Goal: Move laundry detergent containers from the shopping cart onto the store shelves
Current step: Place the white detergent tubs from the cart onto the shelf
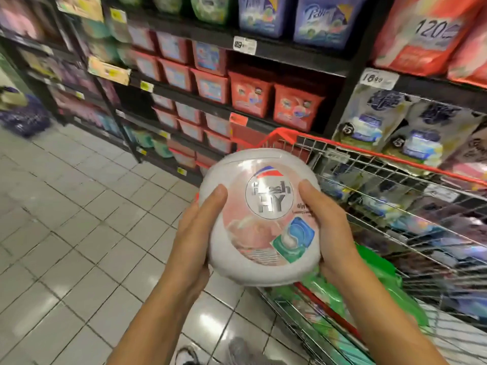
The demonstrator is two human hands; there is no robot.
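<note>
1. Round white detergent tub (259,217): held in the air just right of centre, lid face turned up towards the camera, label pink with a silver circular logo. It is clear of the cart and not yet on a shelf.
2. Left hand (196,233): grips the tub's rim at 9 o'clock, thumb laid across the lid; the other fingers pass behind the tub, hidden.
3. Right hand (329,225): grips the rim at 3 o'clock, thumb over the lid, the other fingers hidden behind.
4. Shopping cart (382,156): wire basket with a red rim, from 3 to 5 o'clock, directly behind the tub; green packs (374,267) lie inside.
5. Store shelves (290,52): black, from 10 to 2 o'clock. Red tubs (296,104) stand at 12 o'clock, blue boxes (326,19) above them, pouches (369,122) at 2 o'clock.
6. Tiled floor (79,233): 7 to 9 o'clock.
</note>
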